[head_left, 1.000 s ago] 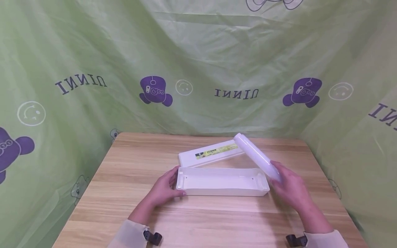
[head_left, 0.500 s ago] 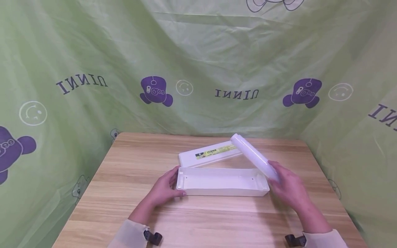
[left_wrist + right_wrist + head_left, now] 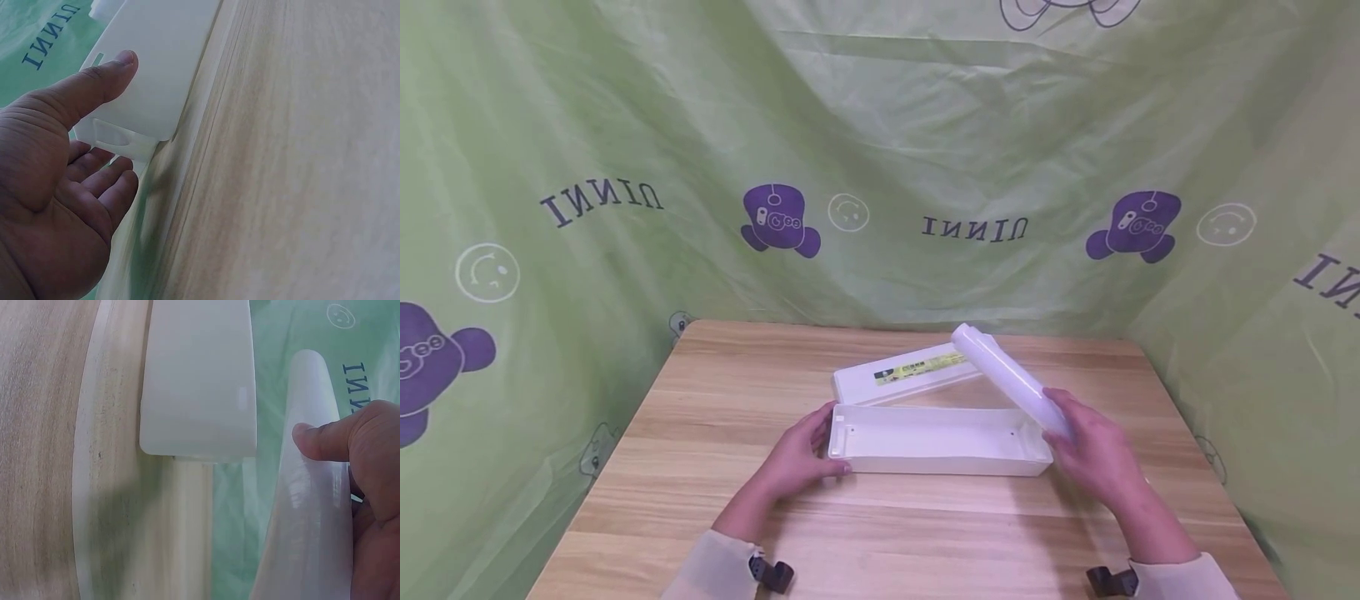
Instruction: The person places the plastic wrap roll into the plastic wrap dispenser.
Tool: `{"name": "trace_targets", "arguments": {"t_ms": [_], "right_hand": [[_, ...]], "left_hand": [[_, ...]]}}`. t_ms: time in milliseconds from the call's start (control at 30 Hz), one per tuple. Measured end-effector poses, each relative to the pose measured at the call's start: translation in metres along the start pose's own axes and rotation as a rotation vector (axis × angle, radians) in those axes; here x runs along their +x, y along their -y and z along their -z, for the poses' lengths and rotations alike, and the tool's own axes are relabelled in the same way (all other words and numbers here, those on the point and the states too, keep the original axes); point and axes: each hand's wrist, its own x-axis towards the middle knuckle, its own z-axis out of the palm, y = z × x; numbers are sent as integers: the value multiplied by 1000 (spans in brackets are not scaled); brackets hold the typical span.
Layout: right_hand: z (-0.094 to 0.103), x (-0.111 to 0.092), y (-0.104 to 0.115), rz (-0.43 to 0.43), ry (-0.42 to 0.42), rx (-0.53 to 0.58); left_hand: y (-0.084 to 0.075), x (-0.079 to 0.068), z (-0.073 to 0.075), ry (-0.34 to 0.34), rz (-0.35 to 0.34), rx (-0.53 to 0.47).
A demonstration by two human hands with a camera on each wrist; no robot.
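Note:
A long white open-topped plastic box sits on the table, with its bare inside showing. My left hand holds the box's left end, thumb on the front wall and fingers around the end, as the left wrist view also shows. At the right end, my right hand grips the lower end of a glossy white roll of cling film. The roll slants up and leftward over the box's back right corner. Its far end overlaps the white lid, which lies behind the box with a yellow-green label.
The wood-patterned table extends around the box on all sides. Green printed cloth hangs behind the table and along both sides. A black wrist mount is fastened at the left sleeve, another mount at the right.
The cling film roll and my right hand have shifted slightly to the left, so the roll's far end covers a different part of the lid. My left hand and the box stay put.

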Motion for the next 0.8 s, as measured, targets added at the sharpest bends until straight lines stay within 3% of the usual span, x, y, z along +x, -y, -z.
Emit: {"name": "trace_targets", "arguments": {"t_ms": [800], "right_hand": [[-2,4,6,84,-15,22]], "left_hand": [[0,1,0,6,7,-15]]}}
